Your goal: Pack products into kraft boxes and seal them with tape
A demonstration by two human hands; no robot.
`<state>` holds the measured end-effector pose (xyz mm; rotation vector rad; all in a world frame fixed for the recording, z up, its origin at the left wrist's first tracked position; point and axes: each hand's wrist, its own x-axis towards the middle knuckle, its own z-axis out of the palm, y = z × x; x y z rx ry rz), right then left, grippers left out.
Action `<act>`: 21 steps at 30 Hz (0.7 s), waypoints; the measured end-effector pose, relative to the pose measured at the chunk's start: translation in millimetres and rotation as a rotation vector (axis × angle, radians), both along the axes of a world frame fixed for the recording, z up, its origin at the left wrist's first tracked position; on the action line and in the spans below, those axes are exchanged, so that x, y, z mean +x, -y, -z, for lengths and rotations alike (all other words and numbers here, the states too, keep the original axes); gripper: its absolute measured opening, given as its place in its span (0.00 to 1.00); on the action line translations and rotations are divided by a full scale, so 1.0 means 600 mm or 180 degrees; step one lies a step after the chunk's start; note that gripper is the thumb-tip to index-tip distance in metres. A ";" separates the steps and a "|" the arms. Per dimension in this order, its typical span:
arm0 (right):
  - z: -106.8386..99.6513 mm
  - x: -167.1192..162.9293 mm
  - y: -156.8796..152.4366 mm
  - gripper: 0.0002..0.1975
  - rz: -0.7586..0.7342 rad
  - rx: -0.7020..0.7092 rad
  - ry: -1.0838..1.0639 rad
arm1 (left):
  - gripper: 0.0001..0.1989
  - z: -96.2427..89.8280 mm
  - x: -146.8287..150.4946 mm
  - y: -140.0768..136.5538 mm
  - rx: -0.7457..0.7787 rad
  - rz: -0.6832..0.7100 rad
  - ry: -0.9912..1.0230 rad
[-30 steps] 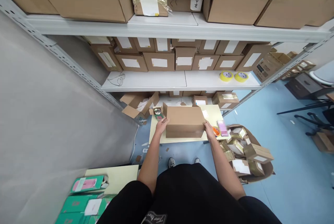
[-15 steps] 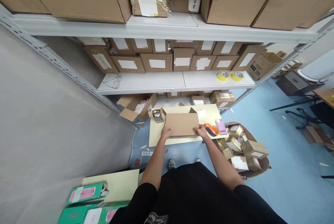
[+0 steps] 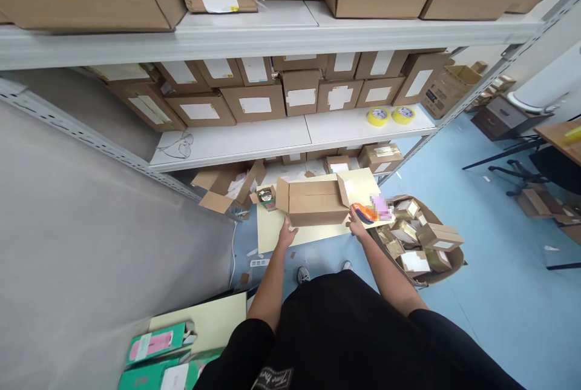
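A brown cardboard box (image 3: 318, 202) lies on the pale yellow tabletop (image 3: 272, 235), its two end flaps standing out at left and right. My left hand (image 3: 287, 234) is just below the box's near left corner, thumb and fingers apart. At the near right corner, my right hand (image 3: 356, 223) has its fingers stretched toward the box edge; whether they touch it I cannot tell. Right of the box lies an orange and dark blue item (image 3: 364, 212), beside a pixelated pinkish thing (image 3: 381, 207). A small open box (image 3: 265, 196) with a round shiny item stands to the left.
Shelves with labelled cartons (image 3: 261, 102) rise behind the table, with yellow tape rolls (image 3: 378, 116) on one shelf. A large bin (image 3: 454, 269) of packed boxes stands at right. An open carton (image 3: 218, 201) is at left; green boxes (image 3: 154, 344) lie lower left.
The box's broad top panel no longer faces me; its near side and spread end flaps show now. Both hands have come off the panel to the near corners. The view has shifted slightly.
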<state>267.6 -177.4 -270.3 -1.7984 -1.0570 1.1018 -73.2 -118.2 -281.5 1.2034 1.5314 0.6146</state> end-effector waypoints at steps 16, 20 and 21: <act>-0.138 -0.063 -0.080 0.25 -0.1331 0.1060 0.1811 | 0.52 -0.158 0.054 -0.118 0.0492 0.2054 -0.2015; -0.122 -0.017 -0.059 0.26 -0.1107 0.0689 0.2401 | 0.50 -0.130 0.042 -0.112 0.0738 0.1992 -0.1930; -0.119 -0.010 -0.057 0.28 -0.1065 0.0596 0.2447 | 0.49 -0.126 0.042 -0.110 0.0763 0.1935 -0.1904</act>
